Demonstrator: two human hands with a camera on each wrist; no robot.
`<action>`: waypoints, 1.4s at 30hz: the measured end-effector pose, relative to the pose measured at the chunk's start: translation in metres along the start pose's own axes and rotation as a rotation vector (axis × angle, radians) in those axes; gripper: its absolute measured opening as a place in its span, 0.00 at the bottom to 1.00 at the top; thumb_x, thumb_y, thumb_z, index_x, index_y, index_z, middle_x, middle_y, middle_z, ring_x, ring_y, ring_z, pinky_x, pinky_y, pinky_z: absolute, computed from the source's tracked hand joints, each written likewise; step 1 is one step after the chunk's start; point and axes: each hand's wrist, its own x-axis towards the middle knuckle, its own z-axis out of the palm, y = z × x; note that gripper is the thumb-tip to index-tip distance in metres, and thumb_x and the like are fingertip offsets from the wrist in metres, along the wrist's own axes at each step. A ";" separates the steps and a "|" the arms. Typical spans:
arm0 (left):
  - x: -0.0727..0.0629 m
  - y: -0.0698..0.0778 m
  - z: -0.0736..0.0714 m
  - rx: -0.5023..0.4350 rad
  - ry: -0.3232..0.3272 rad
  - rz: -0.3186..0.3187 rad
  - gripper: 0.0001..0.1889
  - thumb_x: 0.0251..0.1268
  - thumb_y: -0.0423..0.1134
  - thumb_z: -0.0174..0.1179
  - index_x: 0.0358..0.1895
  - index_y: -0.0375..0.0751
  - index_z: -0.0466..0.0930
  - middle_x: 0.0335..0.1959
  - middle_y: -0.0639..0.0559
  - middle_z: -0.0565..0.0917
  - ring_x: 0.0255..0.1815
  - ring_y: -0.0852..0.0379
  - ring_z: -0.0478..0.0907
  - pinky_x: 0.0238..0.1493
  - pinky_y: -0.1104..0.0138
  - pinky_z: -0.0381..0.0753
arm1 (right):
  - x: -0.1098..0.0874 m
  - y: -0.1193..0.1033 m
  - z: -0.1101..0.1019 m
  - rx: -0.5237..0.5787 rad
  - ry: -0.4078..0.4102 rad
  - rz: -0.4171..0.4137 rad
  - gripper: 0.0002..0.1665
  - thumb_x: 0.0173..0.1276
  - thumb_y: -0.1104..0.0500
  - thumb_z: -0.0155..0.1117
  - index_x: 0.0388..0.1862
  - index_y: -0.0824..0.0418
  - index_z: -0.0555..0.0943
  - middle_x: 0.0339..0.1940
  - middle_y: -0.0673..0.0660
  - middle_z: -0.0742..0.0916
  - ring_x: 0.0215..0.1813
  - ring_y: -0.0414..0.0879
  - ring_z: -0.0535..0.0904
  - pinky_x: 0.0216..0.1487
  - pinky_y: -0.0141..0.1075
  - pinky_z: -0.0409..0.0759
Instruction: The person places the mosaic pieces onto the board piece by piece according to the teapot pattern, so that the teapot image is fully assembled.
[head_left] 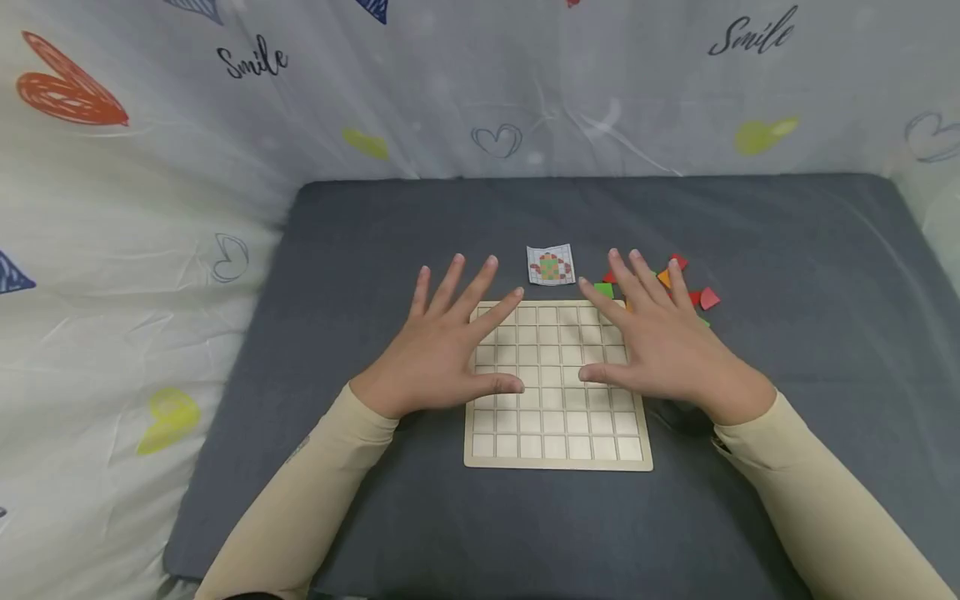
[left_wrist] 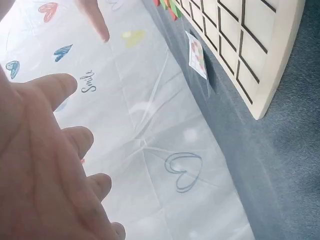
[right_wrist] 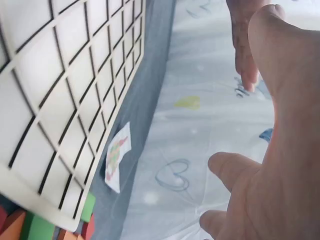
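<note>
A pale wooden board (head_left: 555, 425) divided into a grid of square cells lies on the grey cloth. My left hand (head_left: 442, 358), fingers spread wide, hovers over the board's left edge and holds nothing. Over its right edge, my right hand (head_left: 663, 350) is likewise spread with nothing in it. A small card (head_left: 551, 265) printed with a coloured grid pattern lies just beyond the board. Small coloured pieces, among them a green piece (head_left: 603, 290) and a red rounded piece (head_left: 709, 299), lie around the right fingertips, partly hidden by that hand. Green blocks (right_wrist: 37, 227) also show in the right wrist view.
A grey cloth-covered table (head_left: 825, 333) extends around the board on all sides. Behind it hangs a white curtain (head_left: 450, 83) printed with hearts and the word Smile; it continues along the left side.
</note>
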 end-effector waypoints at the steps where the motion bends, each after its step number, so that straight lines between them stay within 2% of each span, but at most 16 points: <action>1: 0.000 -0.001 0.001 0.001 -0.002 -0.002 0.54 0.62 0.85 0.49 0.87 0.66 0.46 0.87 0.55 0.29 0.86 0.45 0.17 0.80 0.38 0.19 | -0.002 0.002 0.001 0.001 -0.002 0.004 0.64 0.63 0.19 0.63 0.88 0.48 0.55 0.89 0.65 0.47 0.88 0.63 0.34 0.81 0.63 0.20; 10: 0.002 -0.019 0.012 0.008 -0.007 -0.055 0.51 0.67 0.82 0.46 0.87 0.64 0.43 0.88 0.55 0.32 0.87 0.47 0.21 0.82 0.44 0.19 | -0.010 0.018 -0.002 0.053 -0.044 0.075 0.64 0.62 0.19 0.63 0.88 0.49 0.58 0.88 0.67 0.52 0.88 0.65 0.35 0.77 0.66 0.16; 14: 0.003 -0.027 0.017 -0.043 -0.062 -0.073 0.50 0.69 0.80 0.48 0.87 0.63 0.46 0.89 0.53 0.37 0.88 0.44 0.30 0.84 0.44 0.29 | -0.012 0.030 -0.003 0.088 -0.060 0.107 0.61 0.63 0.20 0.64 0.87 0.48 0.61 0.87 0.67 0.53 0.88 0.64 0.35 0.77 0.67 0.15; 18: 0.005 -0.037 0.026 -0.127 -0.149 -0.083 0.48 0.71 0.76 0.50 0.87 0.60 0.50 0.88 0.51 0.42 0.88 0.42 0.37 0.85 0.44 0.41 | -0.017 0.042 -0.003 0.135 -0.068 0.130 0.57 0.65 0.23 0.67 0.84 0.50 0.65 0.86 0.67 0.56 0.88 0.66 0.37 0.77 0.68 0.17; 21: 0.007 -0.046 0.034 -0.175 -0.191 -0.089 0.47 0.72 0.75 0.51 0.87 0.58 0.50 0.88 0.50 0.43 0.88 0.42 0.39 0.85 0.44 0.45 | -0.021 0.050 -0.003 0.163 -0.092 0.158 0.57 0.64 0.25 0.69 0.83 0.52 0.67 0.86 0.68 0.58 0.87 0.68 0.40 0.78 0.71 0.24; 24: 0.009 -0.055 0.042 -0.196 -0.209 -0.094 0.48 0.71 0.75 0.52 0.87 0.60 0.47 0.88 0.50 0.43 0.88 0.42 0.38 0.85 0.45 0.46 | -0.025 0.058 -0.003 0.172 -0.102 0.181 0.55 0.64 0.27 0.71 0.81 0.55 0.71 0.83 0.69 0.63 0.85 0.69 0.48 0.78 0.73 0.38; 27: 0.011 -0.062 0.047 -0.212 -0.225 -0.098 0.49 0.71 0.75 0.53 0.87 0.63 0.44 0.88 0.51 0.43 0.88 0.43 0.38 0.85 0.46 0.45 | -0.031 0.067 -0.002 0.167 -0.096 0.178 0.52 0.66 0.32 0.74 0.78 0.62 0.73 0.79 0.71 0.69 0.80 0.72 0.58 0.73 0.74 0.52; 29: 0.012 -0.064 0.049 -0.215 -0.236 -0.093 0.49 0.71 0.74 0.53 0.87 0.63 0.44 0.88 0.52 0.44 0.88 0.43 0.39 0.85 0.47 0.45 | -0.037 0.073 -0.001 0.169 -0.097 0.176 0.49 0.67 0.37 0.75 0.76 0.66 0.74 0.76 0.74 0.72 0.77 0.74 0.62 0.69 0.75 0.59; 34: 0.015 -0.064 0.049 -0.192 -0.256 -0.061 0.46 0.72 0.71 0.57 0.86 0.59 0.53 0.88 0.53 0.49 0.88 0.43 0.40 0.85 0.47 0.45 | -0.049 0.086 0.007 0.150 -0.123 0.198 0.43 0.69 0.45 0.76 0.71 0.72 0.76 0.71 0.79 0.74 0.72 0.78 0.67 0.65 0.75 0.67; 36: 0.015 -0.064 0.049 -0.185 -0.264 -0.063 0.47 0.71 0.71 0.59 0.86 0.57 0.55 0.88 0.54 0.49 0.88 0.43 0.40 0.85 0.47 0.45 | -0.051 0.089 0.009 0.149 -0.116 0.193 0.40 0.69 0.48 0.77 0.69 0.73 0.77 0.68 0.79 0.77 0.68 0.76 0.71 0.64 0.72 0.72; 42: 0.011 -0.068 0.048 -0.206 -0.287 -0.092 0.51 0.65 0.71 0.65 0.86 0.57 0.54 0.88 0.55 0.47 0.89 0.44 0.36 0.86 0.47 0.41 | -0.051 0.094 0.012 0.145 -0.091 0.201 0.31 0.68 0.58 0.77 0.64 0.73 0.80 0.59 0.76 0.81 0.59 0.71 0.78 0.58 0.68 0.77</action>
